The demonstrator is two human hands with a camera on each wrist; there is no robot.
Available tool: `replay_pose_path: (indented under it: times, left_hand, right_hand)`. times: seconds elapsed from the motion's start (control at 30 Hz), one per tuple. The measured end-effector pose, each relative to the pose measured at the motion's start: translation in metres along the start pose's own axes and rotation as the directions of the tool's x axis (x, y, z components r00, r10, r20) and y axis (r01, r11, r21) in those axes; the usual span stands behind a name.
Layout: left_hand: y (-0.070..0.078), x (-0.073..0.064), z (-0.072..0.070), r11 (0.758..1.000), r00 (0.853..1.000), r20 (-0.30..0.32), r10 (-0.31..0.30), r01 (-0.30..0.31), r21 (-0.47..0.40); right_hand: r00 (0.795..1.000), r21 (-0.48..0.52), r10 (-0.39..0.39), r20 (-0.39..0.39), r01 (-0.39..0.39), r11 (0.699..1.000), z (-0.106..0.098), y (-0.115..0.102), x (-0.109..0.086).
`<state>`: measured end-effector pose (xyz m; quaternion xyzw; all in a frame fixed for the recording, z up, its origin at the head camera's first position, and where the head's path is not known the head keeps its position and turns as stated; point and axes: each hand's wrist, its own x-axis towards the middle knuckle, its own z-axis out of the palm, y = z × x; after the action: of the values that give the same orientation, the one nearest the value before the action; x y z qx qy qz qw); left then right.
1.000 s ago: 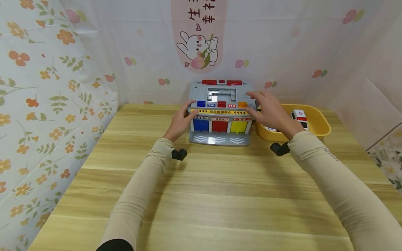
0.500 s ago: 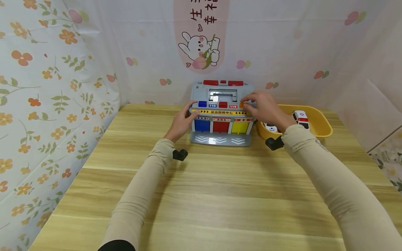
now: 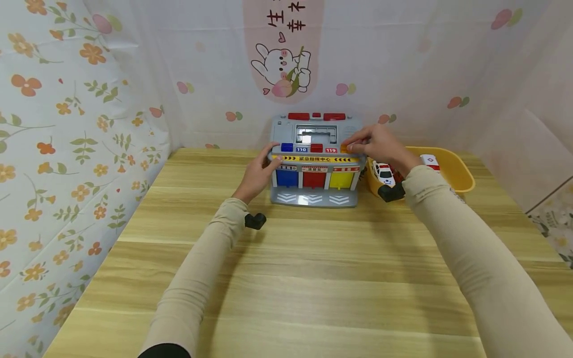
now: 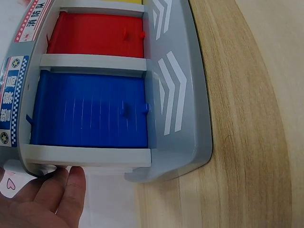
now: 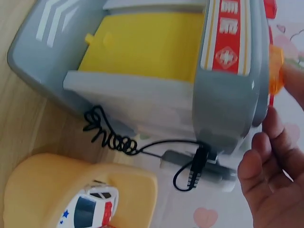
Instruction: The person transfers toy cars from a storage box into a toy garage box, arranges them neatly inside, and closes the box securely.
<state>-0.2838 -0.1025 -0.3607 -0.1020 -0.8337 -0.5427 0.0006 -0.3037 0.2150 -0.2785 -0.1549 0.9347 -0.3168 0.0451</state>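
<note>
A grey toy garage (image 3: 279, 132) with blue, red and yellow doors stands at the back of the table. My left hand (image 3: 256, 175) holds its left end, thumb on the front edge and forefinger on top. In the left wrist view, fingers (image 4: 71, 194) lie by the side below the roof, next to the blue door (image 4: 95, 109). At the right end of the roof, my right hand (image 3: 380, 146) has thumb and forefinger together on the orange button (image 5: 275, 71). Its other fingers curl beside the roof's edge in the right wrist view.
Right of the garage sits a yellow tub (image 3: 454, 169) holding a white toy police car (image 3: 383, 174) and a white toy ambulance (image 3: 429, 160). A coiled black cord (image 5: 111, 137) with a grey handset (image 5: 199, 168) hangs at the garage's right side. A patterned cloth hangs behind.
My right hand has moved from spread over the roof's right end to the orange button, thumb and forefinger closing together there. My left hand has stayed at the garage's left end.
</note>
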Motion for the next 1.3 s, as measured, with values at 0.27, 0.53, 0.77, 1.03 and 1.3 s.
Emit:
replay_pose_path:
  times: [0.27, 0.53, 0.77, 1.03, 1.3]
  left_hand:
    - [0.001, 0.004, 0.003, 0.999, 1.000, -0.008, 0.031, -0.030, 0.013]
    - [0.007, 0.005, 0.005, 0.999, 0.999, -0.004, 0.039, -0.039, -0.001]
    - [0.001, 0.003, 0.004, 0.999, 1.000, -0.008, 0.026, -0.026, -0.038]
    - [-0.004, 0.000, 0.003, 0.999, 1.000, -0.011, 0.016, -0.016, -0.027]
    - [-0.006, 0.001, 0.003, 0.999, 1.000, -0.012, 0.020, -0.021, -0.039]
  right_hand:
    - [0.998, 0.047, 0.020, 0.066, -0.023, 0.999, -0.011, 0.004, 0.001]
    - [0.997, 0.007, 0.031, 0.064, -0.031, 0.999, -0.015, 0.003, 0.000]
    - [0.997, -0.012, 0.034, 0.066, -0.034, 0.999, -0.009, 0.000, 0.002]
    - [0.998, -0.060, -0.035, 0.049, 0.038, 0.997, -0.006, 0.004, -0.001]
    - [0.998, -0.086, -0.058, 0.026, 0.060, 0.994, -0.013, 0.005, -0.006]
